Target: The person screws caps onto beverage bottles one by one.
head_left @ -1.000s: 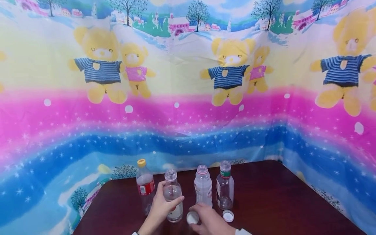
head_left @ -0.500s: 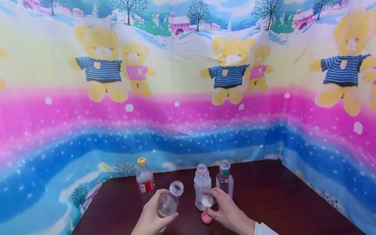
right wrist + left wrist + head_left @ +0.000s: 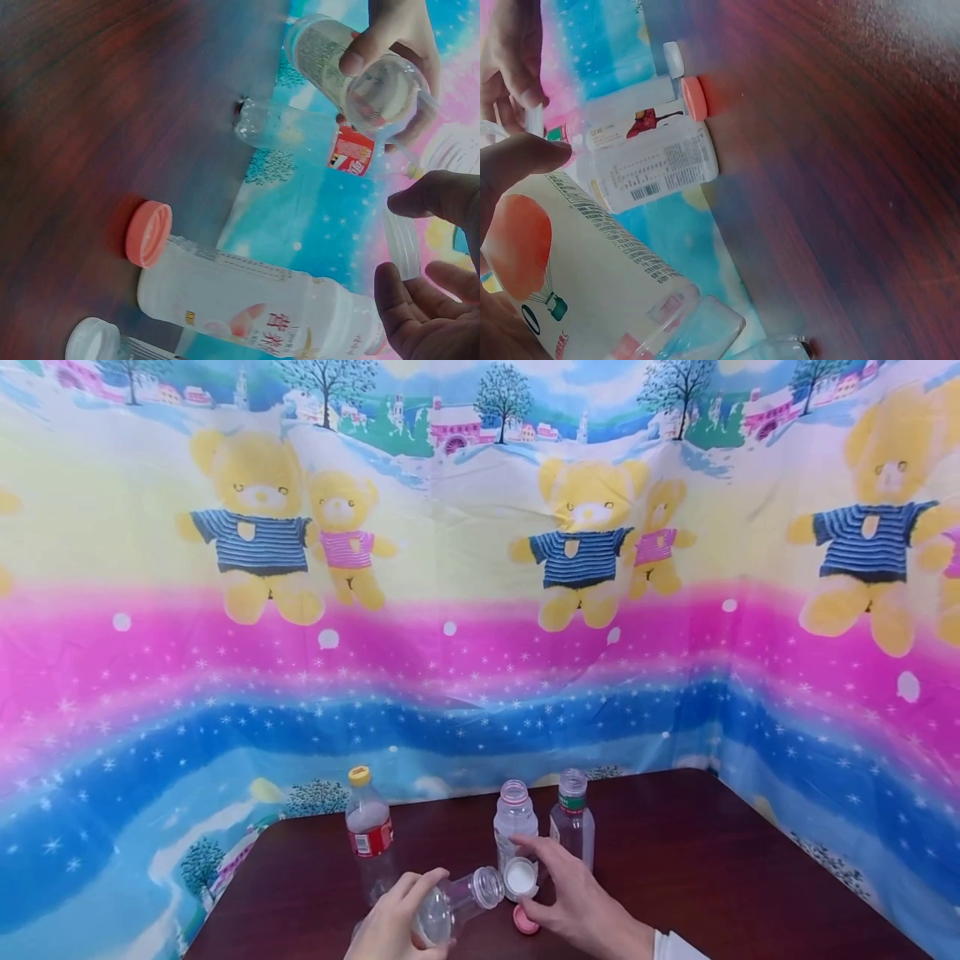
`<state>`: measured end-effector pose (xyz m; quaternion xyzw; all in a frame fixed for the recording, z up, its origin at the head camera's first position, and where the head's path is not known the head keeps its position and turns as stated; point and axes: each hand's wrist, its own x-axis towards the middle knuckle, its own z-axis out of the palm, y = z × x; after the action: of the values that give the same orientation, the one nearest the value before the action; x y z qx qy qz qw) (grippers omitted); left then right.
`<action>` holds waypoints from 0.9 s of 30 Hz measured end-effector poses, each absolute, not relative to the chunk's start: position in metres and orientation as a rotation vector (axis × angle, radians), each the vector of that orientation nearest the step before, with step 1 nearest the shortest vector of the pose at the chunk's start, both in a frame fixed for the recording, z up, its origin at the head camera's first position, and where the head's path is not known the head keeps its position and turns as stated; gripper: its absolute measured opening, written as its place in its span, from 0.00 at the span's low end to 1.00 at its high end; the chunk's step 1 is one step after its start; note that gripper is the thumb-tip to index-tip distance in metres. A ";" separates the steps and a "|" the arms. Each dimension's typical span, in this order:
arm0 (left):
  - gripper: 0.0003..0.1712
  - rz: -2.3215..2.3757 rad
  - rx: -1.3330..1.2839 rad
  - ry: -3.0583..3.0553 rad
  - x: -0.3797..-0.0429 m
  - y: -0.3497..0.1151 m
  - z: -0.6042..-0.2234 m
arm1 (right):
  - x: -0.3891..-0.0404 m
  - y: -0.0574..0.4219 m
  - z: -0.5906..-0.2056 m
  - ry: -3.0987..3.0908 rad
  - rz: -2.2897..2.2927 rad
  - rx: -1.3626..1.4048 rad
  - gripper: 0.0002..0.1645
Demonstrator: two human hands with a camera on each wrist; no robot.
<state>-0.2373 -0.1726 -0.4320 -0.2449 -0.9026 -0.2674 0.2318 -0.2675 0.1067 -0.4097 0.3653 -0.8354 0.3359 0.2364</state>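
My left hand [image 3: 397,914] grips a clear bottle [image 3: 453,910] that is tipped over to the right, its uncapped mouth facing my right hand. In the left wrist view a pale label with an orange balloon [image 3: 519,240] wraps that bottle. My right hand [image 3: 581,897] pinches a white bottle cap [image 3: 520,877] between thumb and fingers, hollow side towards the head camera. The cap is close beside the bottle's mouth. Behind the cap stands an uncapped whitish bottle [image 3: 513,822], with a pink cap [image 3: 526,920] on the table at its foot.
An uncapped bottle with a green neck band [image 3: 573,835] stands at the right. At the left is a cola bottle [image 3: 371,839] with a yellow cap. Another white cap [image 3: 91,341] lies on the dark table [image 3: 712,860]. A patterned curtain [image 3: 480,668] hangs behind.
My left hand has lifted the upright clear bottle off the table and tipped it rightward. My right hand has picked up the white cap from the table and raised it towards the bottle's mouth.
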 end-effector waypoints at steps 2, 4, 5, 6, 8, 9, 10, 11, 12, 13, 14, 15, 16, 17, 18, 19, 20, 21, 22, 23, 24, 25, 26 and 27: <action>0.42 -0.645 -0.677 -2.454 -0.238 -0.172 -0.434 | -0.266 0.106 -0.407 -2.316 0.914 1.015 0.43; 0.43 -0.559 -0.667 -2.424 -0.238 -0.170 -0.435 | -0.264 0.106 -0.405 -2.332 0.909 1.052 0.43; 0.43 -0.521 -0.661 -2.405 -0.238 -0.170 -0.436 | -0.264 0.106 -0.404 -2.336 0.903 1.076 0.43; 0.43 -0.496 -0.653 -2.389 -0.239 -0.170 -0.436 | -0.263 0.106 -0.404 -2.337 0.899 1.101 0.43; 0.43 -0.477 -0.643 -2.382 -0.238 -0.169 -0.437 | -0.262 0.107 -0.403 -2.336 0.914 1.153 0.42; 0.43 -0.477 -0.641 -2.383 -0.238 -0.169 -0.437 | -0.262 0.107 -0.402 -2.330 0.927 1.178 0.42; 0.43 -0.479 -0.640 -2.388 -0.238 -0.169 -0.437 | -0.262 0.107 -0.402 -2.319 0.937 1.201 0.41; 0.43 -0.485 -0.641 -2.392 -0.238 -0.170 -0.437 | -0.263 0.107 -0.402 -2.298 0.948 1.231 0.40; 0.42 -0.489 -0.643 -2.400 -0.238 -0.170 -0.438 | -0.263 0.108 -0.402 -2.272 0.959 1.264 0.39; 0.42 -0.492 -0.646 -2.409 -0.238 -0.170 -0.438 | -0.264 0.107 -0.403 -2.239 0.972 1.301 0.38; 0.42 -0.494 -0.648 -2.416 -0.238 -0.171 -0.438 | -0.265 0.107 -0.403 -2.208 0.984 1.333 0.36; 0.42 -0.494 -0.648 -2.422 -0.239 -0.171 -0.438 | -0.266 0.106 -0.403 -2.175 0.990 1.363 0.34; 0.42 -0.492 -0.648 -2.426 -0.239 -0.171 -0.438 | -0.267 0.106 -0.404 -2.144 0.998 1.389 0.31; 0.42 -0.491 -0.650 -2.431 -0.239 -0.172 -0.439 | -0.268 0.105 -0.404 -2.119 1.003 1.407 0.29; 0.42 -0.488 -0.651 -2.432 -0.239 -0.172 -0.439 | -0.268 0.105 -0.405 -2.100 1.008 1.417 0.28; 0.42 -0.486 -0.652 -2.436 -0.239 -0.172 -0.439 | -0.269 0.104 -0.406 -2.088 1.013 1.421 0.26; 0.42 -0.481 -0.649 -2.436 -0.238 -0.172 -0.438 | -0.269 0.104 -0.406 -2.079 1.015 1.424 0.25; 0.42 -0.474 -0.648 -2.434 -0.238 -0.173 -0.438 | -0.270 0.104 -0.407 -2.073 1.021 1.430 0.25; 0.42 -0.471 -0.647 -2.439 -0.238 -0.173 -0.438 | -0.270 0.104 -0.407 -2.073 1.025 1.433 0.24; 0.42 -0.468 -0.646 -2.442 -0.237 -0.173 -0.438 | -0.271 0.103 -0.407 -2.075 1.024 1.435 0.24; 0.42 -0.465 -0.639 -2.448 -0.237 -0.172 -0.437 | -0.271 0.103 -0.407 -2.081 1.028 1.436 0.24; 0.42 -0.467 -0.633 -2.459 -0.236 -0.172 -0.436 | -0.271 0.103 -0.407 -2.091 1.033 1.435 0.24; 0.42 -0.470 -0.626 -2.470 -0.236 -0.172 -0.435 | -0.271 0.103 -0.407 -2.102 1.036 1.431 0.25; 0.41 -0.478 -0.618 -2.485 -0.235 -0.172 -0.435 | -0.272 0.103 -0.407 -2.116 1.038 1.420 0.25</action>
<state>-0.2350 -0.1718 -0.4346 -0.2287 -0.9198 -0.1768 0.2653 -0.2715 0.1030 -0.4073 0.5064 -0.7545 0.3700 0.1935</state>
